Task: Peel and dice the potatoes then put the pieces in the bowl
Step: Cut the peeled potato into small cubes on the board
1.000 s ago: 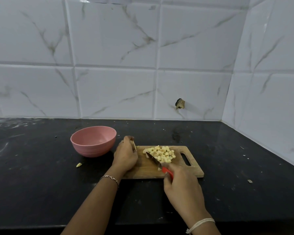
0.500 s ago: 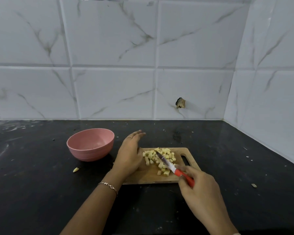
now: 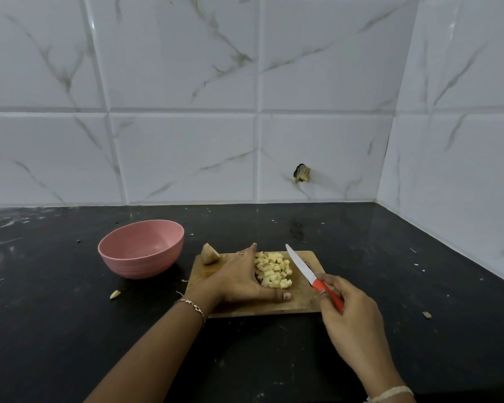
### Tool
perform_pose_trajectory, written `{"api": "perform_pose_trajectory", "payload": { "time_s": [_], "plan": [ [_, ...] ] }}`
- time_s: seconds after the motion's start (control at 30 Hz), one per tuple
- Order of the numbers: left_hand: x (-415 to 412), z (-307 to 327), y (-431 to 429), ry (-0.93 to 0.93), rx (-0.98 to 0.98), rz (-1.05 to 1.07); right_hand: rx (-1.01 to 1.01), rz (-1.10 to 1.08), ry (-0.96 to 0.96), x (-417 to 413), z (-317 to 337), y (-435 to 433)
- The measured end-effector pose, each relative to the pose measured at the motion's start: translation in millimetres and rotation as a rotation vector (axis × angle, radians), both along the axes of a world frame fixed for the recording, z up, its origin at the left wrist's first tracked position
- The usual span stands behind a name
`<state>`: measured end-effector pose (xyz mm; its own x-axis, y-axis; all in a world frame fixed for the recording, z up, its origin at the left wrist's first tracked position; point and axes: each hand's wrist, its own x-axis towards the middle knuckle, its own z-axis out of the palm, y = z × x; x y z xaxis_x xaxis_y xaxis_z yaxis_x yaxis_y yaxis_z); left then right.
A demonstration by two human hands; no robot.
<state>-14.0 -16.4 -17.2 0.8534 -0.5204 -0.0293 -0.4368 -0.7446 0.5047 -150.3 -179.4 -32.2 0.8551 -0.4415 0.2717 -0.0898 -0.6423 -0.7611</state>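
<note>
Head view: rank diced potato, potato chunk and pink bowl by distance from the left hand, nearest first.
1. Diced potato: against the left hand, on its right side.
2. Potato chunk: board's far-left corner, just left of the fingers.
3. Pink bowl: off the board, farther left.

Legible text: none. Checked pink bowl [image 3: 140,266], knife [image 3: 303,266], wooden cutting board [image 3: 259,308] and marbled wall tiles [image 3: 186,155]: no lettering, label, brand or number readable.

Soft, dim, bluish light leaves only weak shadows. The white marble-veined wall tiles [image 3: 186,155] carry faint glare; the glossy black stone counter [image 3: 390,271] reflects them dully. Tile joints bow toward the edges.
</note>
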Motion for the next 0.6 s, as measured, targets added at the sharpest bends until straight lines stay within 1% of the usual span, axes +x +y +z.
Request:
{"api": "perform_pose_trajectory", "payload": {
  "time_s": [0.17, 0.6],
  "plan": [
    [5, 0, -10, -0.002, -0.020, -0.019, 0.042, -0.005, 0.023, 5, -2, -5],
    [10, -2, -26, -0.061, -0.036, -0.047, 0.046, 0.028, 0.034, 12, -7, -11]
  ]
}}
